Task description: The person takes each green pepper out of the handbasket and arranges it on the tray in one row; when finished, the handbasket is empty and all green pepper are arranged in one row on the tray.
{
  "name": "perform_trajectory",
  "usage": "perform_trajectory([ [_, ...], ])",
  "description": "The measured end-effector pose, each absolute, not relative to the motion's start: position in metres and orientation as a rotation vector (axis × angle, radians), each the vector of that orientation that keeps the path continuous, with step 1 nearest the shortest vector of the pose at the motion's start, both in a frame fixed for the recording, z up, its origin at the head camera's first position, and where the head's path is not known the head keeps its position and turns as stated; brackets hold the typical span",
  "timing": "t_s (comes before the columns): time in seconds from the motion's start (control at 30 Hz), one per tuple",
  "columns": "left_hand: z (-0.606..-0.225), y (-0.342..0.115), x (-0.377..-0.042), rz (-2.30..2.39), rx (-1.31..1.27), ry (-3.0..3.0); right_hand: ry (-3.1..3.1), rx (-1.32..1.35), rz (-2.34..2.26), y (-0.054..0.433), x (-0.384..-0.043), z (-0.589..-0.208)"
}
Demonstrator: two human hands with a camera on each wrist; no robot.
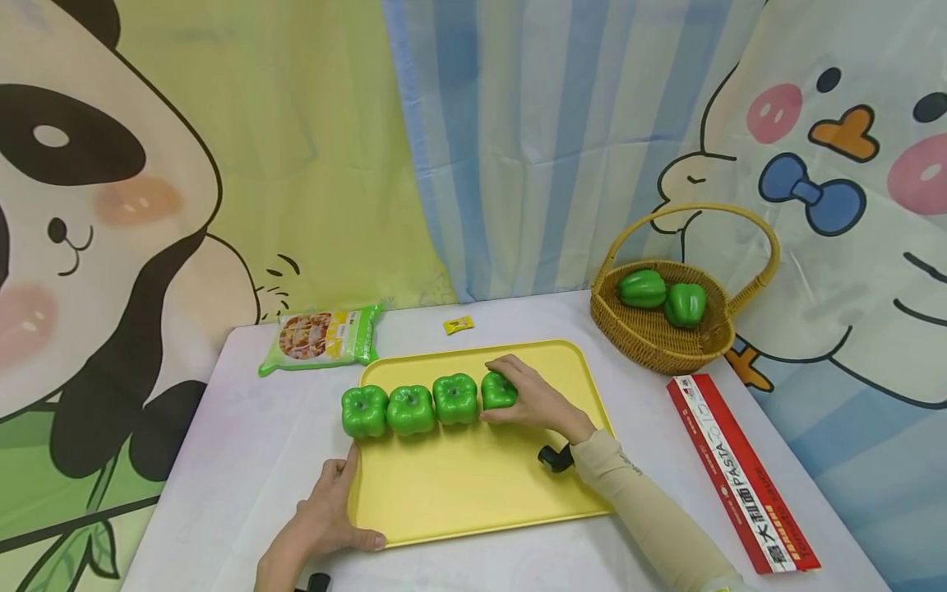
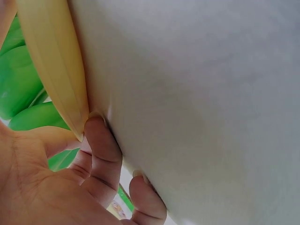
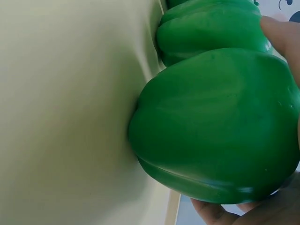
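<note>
A row of green bell peppers point(image 1: 410, 409) runs across the yellow tray point(image 1: 473, 497), the leftmost one overlapping the tray's left rim in the head view. My right hand point(image 1: 536, 399) grips the pepper point(image 1: 499, 391) at the row's right end, thumb on the near side and fingers over the far side. In the right wrist view this pepper point(image 3: 215, 126) sits against the tray surface, close beside its neighbour. Around the tray's near left corner, my left hand point(image 1: 325, 510) holds the rim. The left wrist view has bent fingers point(image 2: 103, 154) right at the tray edge point(image 2: 58, 61).
At the back right stands a wicker basket point(image 1: 629, 329) holding two green peppers point(image 1: 685, 305). A red pasta box point(image 1: 743, 473) lies right of the tray. Behind the tray are a green and white food bag point(image 1: 318, 337) and a small yellow packet point(image 1: 459, 325).
</note>
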State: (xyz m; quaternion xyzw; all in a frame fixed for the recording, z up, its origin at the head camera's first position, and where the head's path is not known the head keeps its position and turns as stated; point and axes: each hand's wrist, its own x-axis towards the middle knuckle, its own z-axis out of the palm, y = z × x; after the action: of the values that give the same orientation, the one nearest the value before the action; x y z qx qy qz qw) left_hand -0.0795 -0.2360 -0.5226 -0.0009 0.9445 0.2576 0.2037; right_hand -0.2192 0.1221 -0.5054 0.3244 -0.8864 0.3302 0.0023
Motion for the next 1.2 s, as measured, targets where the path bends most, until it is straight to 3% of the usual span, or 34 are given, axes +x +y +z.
perform_trajectory([
  [1.2, -0.525, -0.236, -0.081, 0.677, -0.018, 2.638, -2.803, 0.985, 1.032, 0.132, -0.223, -0.494],
])
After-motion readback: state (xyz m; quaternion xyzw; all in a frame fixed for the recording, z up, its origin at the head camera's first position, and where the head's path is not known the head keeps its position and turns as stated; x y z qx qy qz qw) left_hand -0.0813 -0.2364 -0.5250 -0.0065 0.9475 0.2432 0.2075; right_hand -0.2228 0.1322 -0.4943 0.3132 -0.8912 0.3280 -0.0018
